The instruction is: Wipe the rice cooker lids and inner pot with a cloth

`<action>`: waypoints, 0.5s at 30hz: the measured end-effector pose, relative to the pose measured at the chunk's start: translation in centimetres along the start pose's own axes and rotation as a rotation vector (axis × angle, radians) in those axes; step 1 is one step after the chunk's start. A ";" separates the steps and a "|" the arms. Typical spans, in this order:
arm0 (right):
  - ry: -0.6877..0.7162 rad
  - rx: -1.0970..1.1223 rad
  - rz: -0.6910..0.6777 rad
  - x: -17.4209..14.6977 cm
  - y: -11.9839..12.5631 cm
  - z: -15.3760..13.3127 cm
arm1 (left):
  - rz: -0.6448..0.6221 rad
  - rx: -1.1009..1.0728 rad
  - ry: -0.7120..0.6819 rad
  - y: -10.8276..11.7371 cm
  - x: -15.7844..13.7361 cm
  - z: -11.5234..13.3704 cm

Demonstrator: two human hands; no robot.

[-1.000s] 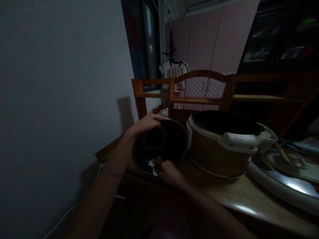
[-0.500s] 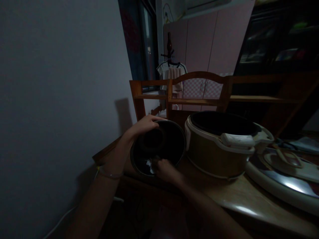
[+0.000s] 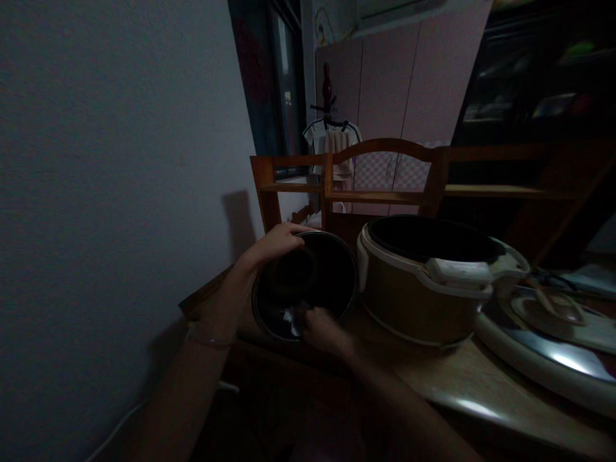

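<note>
A dark round inner pot (image 3: 334, 276) is tilted on its side at the table's left end, its mouth facing me. My left hand (image 3: 276, 247) grips its upper left rim, with the thumb just inside the mouth. At the lower part of the opening, my right hand (image 3: 323, 328) is closed on a crumpled white wipe (image 3: 289, 321) that lies against the pot's inner wall. Poor light hides whether the wipe is paper or cloth, and most of the pot's inside is black.
A large cooker body (image 3: 409, 298) with pale handles stands right of the pot, its top uncovered. Its round shiny lid (image 3: 543, 340) lies farther right on the table (image 3: 433, 372). A wooden shelf rail (image 3: 380, 196) runs behind, and a wall (image 3: 120, 160) rises on the left.
My right hand and the wipe have shifted very slightly within the pot's mouth. The left hand keeps its hold on the rim, and the pot stays almost still.
</note>
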State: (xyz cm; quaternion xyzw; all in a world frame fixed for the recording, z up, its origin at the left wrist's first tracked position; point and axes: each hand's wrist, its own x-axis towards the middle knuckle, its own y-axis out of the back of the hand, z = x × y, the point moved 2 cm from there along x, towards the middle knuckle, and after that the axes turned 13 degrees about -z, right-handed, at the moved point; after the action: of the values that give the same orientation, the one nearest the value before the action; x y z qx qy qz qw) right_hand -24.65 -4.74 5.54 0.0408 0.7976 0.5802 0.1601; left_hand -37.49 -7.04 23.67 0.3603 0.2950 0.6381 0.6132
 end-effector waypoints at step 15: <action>0.045 0.036 0.023 -0.2 -0.2 0.6 | 0.030 0.056 -0.010 -0.1 0.0 0.6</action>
State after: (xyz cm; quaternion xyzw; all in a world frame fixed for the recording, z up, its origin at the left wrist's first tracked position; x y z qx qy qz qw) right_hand -24.29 -4.36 5.19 0.0399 0.8109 0.5682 0.1343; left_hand -36.95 -7.12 23.92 0.3850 0.3041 0.6367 0.5949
